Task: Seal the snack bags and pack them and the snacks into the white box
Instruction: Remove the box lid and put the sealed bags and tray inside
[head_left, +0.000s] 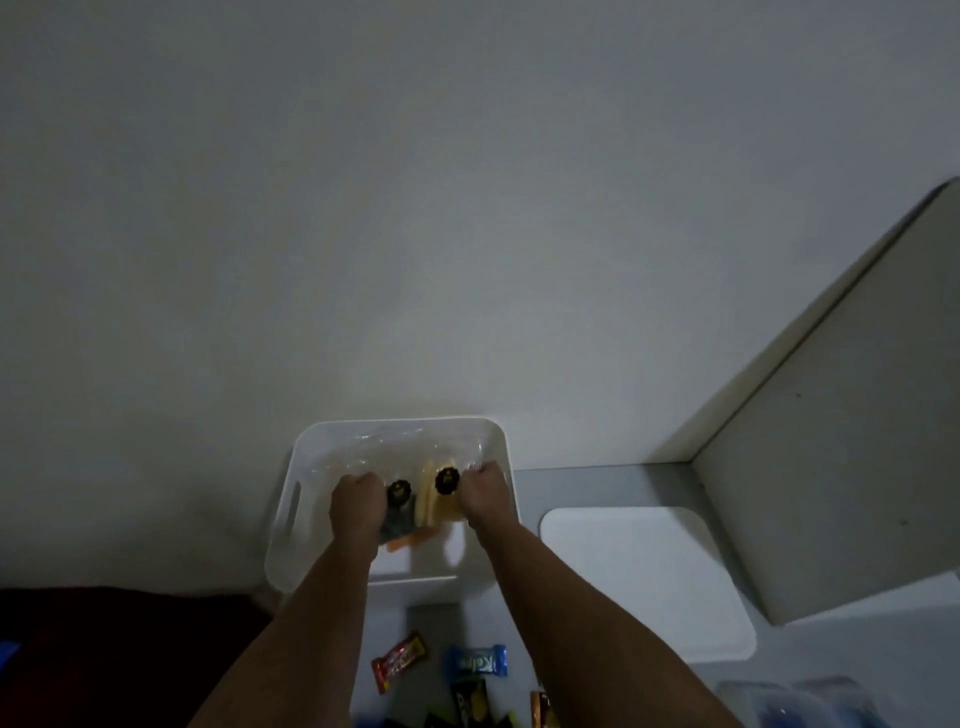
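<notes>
Nearest the camera, loose wrapped snacks lie on the pale counter (597, 493) between the forearms: a red foil-wrapped bar (399, 661), a blue twist-ended candy wrapper (477, 661) and a few dark and yellow packets (470, 699) cut off by the bottom edge. The blue wrapper carries white lettering that seems to begin "Ko", but the dim light leaves it unreadable; the red bar's print is too blurred to make out.

Beyond them stands the white plastic box with cut-out side handles (291, 499), set against the wall. To its right lies a flat white rounded lid (644, 577), apart from the box.

Both hands reach down inside the box. The left hand (357, 501) and the right hand (483, 491) each have their fingers curled round an edge of a clear plastic snack bag (405, 452), which sits in the box and holds pale yellow wafer-like pieces (439, 506) and two dark round items (423, 486). The bag looks gripped from both sides, probably for settling it or pressing the seal.

The risks, as I judge them: the seal cannot be checked in this light, so an unclosed bag could spill when released; a firm squeeze could crack the brittle pieces; and a bag laid spread out may leave little room for the loose snacks not yet packed.
</notes>
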